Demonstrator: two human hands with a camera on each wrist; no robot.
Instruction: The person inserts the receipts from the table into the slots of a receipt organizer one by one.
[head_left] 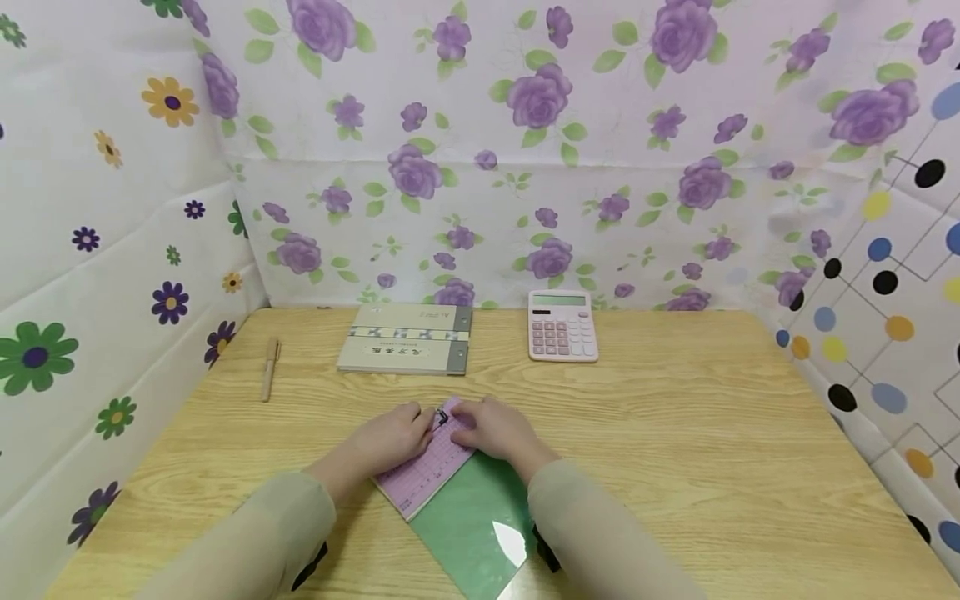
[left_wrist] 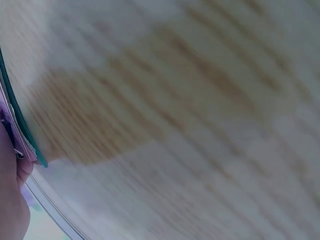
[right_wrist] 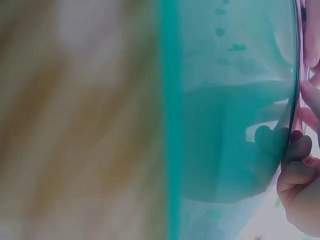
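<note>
In the head view a purple printed form pad (head_left: 427, 465) lies tilted over the upper part of a glossy green board (head_left: 480, 510). A small black clip (head_left: 441, 417) sits near the pad's top end, between the hands. My left hand (head_left: 390, 442) grips the pad's left edge beside the clip, its fingers bent. My right hand (head_left: 495, 427) holds the pad's upper right edge, fingers curled. In the right wrist view the green board (right_wrist: 220, 150) fills the middle, with curled fingers (right_wrist: 297, 175) at its edge. The left wrist view shows only a sliver of the pad (left_wrist: 19, 127).
At the back of the wooden table (head_left: 712, 433) lie a grey-beige booklet (head_left: 405, 337) and a pink and white calculator (head_left: 562, 327). A tan pen (head_left: 270, 369) lies at the left. Patterned sheets (head_left: 480, 167) wall in the back and both sides.
</note>
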